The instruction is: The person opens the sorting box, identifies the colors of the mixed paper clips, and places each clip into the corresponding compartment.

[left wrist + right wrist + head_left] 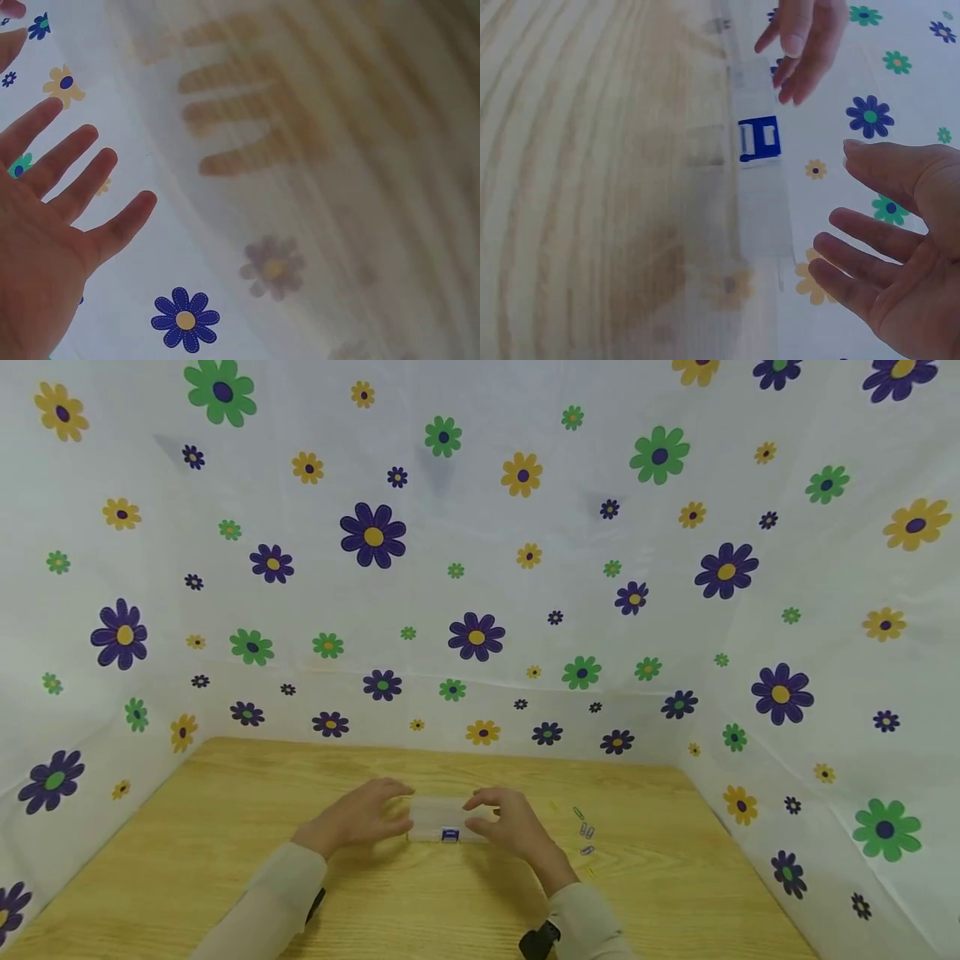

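A clear plastic box point(437, 814) with a blue latch point(450, 835) on its front sits on the wooden table. My left hand point(363, 817) is at the box's left end, its fingers spread and holding nothing in the left wrist view. At the right end is my right hand point(517, 828), thumb and fingers apart. In the right wrist view this right hand point(904, 255) shows a gap between its fingertips and the box point(761, 210), while the left hand point(810, 45) hovers near the other end. The head view does not settle whether the left fingertips touch the box.
Several paper clips lie right of the right hand, among them a green paper clip point(578, 813), a purple-and-white paper clip point(587, 851) and a yellow paper clip point(590, 871). A white flowered cloth point(420, 593) walls the wooden table point(420, 914) at the back and both sides.
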`<state>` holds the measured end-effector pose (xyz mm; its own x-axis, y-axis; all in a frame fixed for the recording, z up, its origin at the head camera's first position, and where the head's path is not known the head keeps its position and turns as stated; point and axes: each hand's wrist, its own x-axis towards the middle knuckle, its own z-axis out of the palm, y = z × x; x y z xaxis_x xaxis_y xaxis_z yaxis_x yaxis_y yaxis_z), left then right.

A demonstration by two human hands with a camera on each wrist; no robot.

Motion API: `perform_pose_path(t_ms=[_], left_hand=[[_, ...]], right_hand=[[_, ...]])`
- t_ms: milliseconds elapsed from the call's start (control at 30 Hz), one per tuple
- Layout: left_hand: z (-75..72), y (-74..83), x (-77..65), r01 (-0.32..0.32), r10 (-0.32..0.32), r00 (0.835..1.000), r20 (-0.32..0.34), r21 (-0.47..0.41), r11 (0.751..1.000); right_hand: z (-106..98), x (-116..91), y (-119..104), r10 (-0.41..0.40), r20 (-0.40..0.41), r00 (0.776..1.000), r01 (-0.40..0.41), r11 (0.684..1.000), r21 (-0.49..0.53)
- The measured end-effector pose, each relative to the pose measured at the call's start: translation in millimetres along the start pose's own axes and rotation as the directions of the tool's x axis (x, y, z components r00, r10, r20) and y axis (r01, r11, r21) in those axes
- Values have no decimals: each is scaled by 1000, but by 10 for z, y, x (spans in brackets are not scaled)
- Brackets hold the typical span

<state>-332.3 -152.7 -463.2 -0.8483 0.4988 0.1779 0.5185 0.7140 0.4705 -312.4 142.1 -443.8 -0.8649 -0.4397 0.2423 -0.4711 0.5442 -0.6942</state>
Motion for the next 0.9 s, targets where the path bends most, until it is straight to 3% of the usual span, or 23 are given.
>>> perform_pose_path(t_ms=[233,500,900], left_hand=[[18,-22,25,17,-17,1000,-2,-45,999],[68,-40,1,42,-40,998,44,-59,997],[114,-6,40,29,-27,998,64,-33,999]], right_hand=[[129,50,-39,5,-3,1000,-5,997,-81],[220,63,-109,91,2,996,-89,979,-182],[255,38,-130,72,-35,997,-78,967,-242]])
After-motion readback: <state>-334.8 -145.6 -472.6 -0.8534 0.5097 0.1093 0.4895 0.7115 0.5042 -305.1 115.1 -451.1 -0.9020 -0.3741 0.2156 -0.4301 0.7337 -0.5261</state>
